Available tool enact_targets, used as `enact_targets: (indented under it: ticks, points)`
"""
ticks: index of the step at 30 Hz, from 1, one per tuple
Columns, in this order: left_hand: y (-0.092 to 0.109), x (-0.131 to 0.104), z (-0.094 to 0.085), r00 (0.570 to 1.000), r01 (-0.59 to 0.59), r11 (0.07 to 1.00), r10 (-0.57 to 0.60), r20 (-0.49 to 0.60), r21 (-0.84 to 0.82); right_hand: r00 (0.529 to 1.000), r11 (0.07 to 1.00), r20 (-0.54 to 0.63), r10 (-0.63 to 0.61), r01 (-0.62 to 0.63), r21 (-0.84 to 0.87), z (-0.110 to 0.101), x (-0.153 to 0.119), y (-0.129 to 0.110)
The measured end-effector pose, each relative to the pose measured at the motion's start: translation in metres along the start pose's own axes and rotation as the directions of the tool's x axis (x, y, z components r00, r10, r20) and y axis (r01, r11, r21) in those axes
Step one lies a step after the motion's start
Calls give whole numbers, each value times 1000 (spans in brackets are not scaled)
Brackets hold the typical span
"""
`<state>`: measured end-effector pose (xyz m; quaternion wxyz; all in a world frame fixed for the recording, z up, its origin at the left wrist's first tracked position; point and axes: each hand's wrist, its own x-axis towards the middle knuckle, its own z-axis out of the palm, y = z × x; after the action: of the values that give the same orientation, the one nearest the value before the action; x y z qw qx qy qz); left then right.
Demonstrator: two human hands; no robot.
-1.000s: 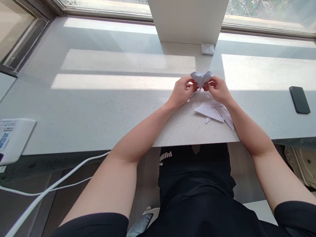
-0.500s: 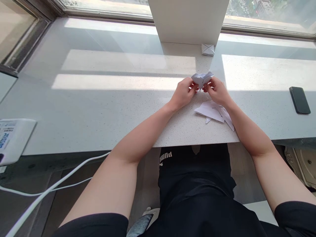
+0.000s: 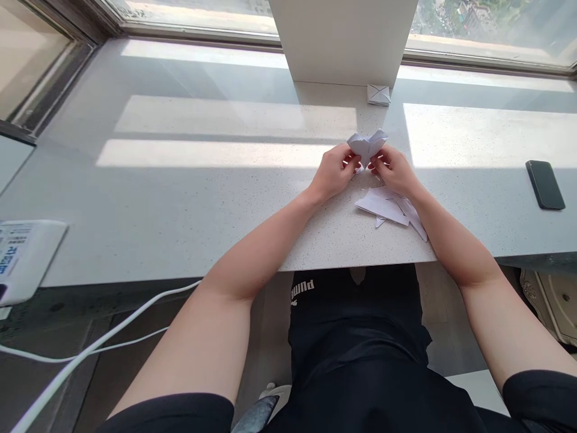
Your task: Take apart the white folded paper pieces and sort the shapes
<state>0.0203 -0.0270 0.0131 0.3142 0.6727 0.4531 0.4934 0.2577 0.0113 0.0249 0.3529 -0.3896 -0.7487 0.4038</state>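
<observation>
A folded white paper piece (image 3: 368, 146) with flaps spread at its top is held up between my two hands over the counter. My left hand (image 3: 338, 169) pinches its left side, and my right hand (image 3: 391, 168) pinches the right side. Fingers cover the lower part of the paper. Just below, near my right wrist, several white paper pieces (image 3: 383, 204) lie overlapping on the counter. Farther back, a small folded white paper block (image 3: 378, 95) rests by the foot of the pillar.
The speckled counter (image 3: 202, 222) runs along the windows, with a pale pillar (image 3: 345, 39) at its back. A black phone (image 3: 545, 185) lies at the right. On the left are a white device (image 3: 31, 258) and white cables (image 3: 97, 344) below the counter's edge.
The folded paper's flaps look more upright and its front face shows more. Both hands keep their grip in nearly the same place, and the camera view has shifted slightly.
</observation>
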Motion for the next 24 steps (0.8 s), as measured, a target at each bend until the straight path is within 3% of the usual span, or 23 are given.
enact_targets:
  ticks: [8,12,14,18,21,24]
  points:
    - [-4,2,2,997,80,996,-79,16,-45,998,998,-52,38,-36,44,1,1,2]
    - [-6,7,-4,1000,-5,999,6,-31,51,996,994,-68,60,-54,90,-6,3,3]
    - [-12,15,-12,994,-31,992,44,-101,118,991,992,-107,84,-72,107,-18,9,9]
    - [-33,33,-26,956,40,985,12,-292,170,952,981,-247,181,-158,108,-59,36,37]
    - [-45,39,-27,949,45,987,7,-316,154,913,963,-306,271,-255,90,-95,68,64]
    - [-49,39,-24,956,38,987,10,-294,155,909,953,-292,299,-301,39,-123,99,84]
